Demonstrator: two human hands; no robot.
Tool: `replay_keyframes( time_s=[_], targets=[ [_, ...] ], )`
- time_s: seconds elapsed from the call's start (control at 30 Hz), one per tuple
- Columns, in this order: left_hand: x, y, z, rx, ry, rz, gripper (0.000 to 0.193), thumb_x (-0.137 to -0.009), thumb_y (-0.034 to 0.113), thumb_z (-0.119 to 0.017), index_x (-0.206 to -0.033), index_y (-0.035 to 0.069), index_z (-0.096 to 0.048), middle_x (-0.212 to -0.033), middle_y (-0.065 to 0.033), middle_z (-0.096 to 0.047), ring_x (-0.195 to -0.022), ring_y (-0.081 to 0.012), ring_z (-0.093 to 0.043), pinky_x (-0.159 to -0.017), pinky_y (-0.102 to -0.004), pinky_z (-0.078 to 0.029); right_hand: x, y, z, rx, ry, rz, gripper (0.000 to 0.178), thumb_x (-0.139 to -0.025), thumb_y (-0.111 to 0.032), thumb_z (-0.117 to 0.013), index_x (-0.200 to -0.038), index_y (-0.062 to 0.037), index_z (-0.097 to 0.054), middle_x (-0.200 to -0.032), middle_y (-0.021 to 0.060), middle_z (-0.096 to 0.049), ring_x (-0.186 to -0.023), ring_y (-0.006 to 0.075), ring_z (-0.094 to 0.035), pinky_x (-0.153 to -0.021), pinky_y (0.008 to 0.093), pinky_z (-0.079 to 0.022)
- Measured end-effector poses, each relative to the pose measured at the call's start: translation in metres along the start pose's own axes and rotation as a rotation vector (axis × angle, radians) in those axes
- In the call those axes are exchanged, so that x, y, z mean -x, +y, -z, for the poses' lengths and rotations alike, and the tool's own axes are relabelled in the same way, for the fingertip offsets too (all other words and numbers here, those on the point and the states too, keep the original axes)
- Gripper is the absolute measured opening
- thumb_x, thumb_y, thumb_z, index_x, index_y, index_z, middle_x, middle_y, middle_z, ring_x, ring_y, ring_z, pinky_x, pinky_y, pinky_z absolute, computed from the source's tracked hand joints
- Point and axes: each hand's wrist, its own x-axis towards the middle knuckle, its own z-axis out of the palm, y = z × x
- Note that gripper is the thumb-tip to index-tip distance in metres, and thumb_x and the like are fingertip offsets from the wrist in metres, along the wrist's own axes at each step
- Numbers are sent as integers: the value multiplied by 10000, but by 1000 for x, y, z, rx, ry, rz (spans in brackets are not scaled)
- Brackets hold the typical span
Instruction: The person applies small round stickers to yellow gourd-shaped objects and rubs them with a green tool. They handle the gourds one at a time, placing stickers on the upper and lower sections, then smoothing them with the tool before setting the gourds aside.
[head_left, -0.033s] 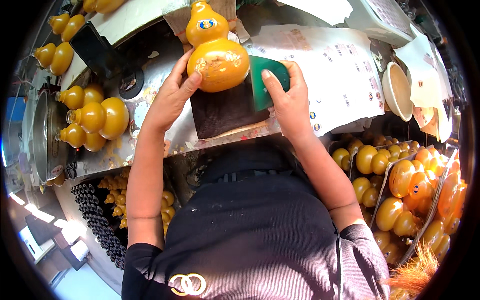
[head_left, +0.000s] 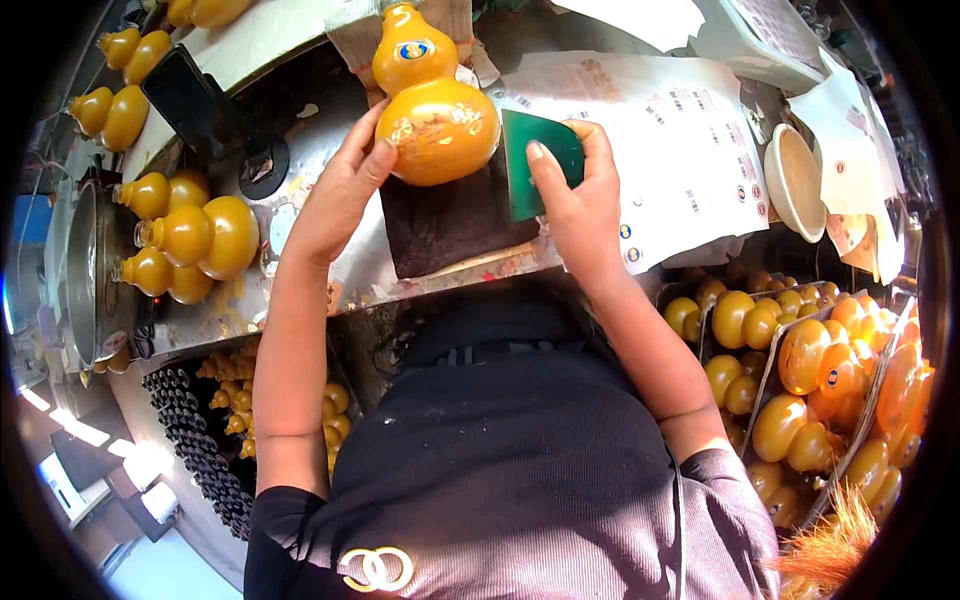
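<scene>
Gourd [head_left: 440, 135]: shiny yellow, over a dark mat [head_left: 440, 240], top pointing away.
Left hand [head_left: 340, 200]: half open, curved on the gourd's left side.
Right hand [head_left: 580, 195]: pinching a green card [head_left: 530, 165] just beside the gourd.
Table [head_left: 352, 275]: silver, with coloured spots.
Paper [head_left: 680, 130]: white, on the right.
More gourds [head_left: 778, 428]: packed low on the right.
Light patches [head_left: 78, 427]: bright, far left.

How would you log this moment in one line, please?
left hand: touching yellow gourd-shaped bottle | right hand: gripping flat green piece | nearby: printed white sheets

Workshop: sticker sheets [head_left: 670, 150], crated gourd-shaped bottles [head_left: 803, 357]
</scene>
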Motion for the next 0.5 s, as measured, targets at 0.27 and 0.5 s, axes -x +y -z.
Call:
replay_keyframes(
  time_s=[0.27, 0.5],
  targets=[
    [-4, 8, -2, -57, -49, -38, 780, -919, 499, -545, -1460, 8, -271, -1421, -137, -399, -1337, -211, -340, -1108, -312, -237, 8, 1, -11, 12, 76, 17, 321, -861, -111, -633, -1115, -14, -462, -921, 107, -564, -843, 171, -554, -763, 303, -468],
    [-3, 1, 0, 14, -41, -23, 800, -906, 511, -557, -1453, -3, -279, -1431, -152, -391, -1361, -226, -312, -1123, -326, -201, 14, -3, -31, 537, 28, 898, 411, -609, 8, -727, -1000, -100, -665, -897, 40, -577, -696, 204, -613, -585, 304, -500]
  ],
)
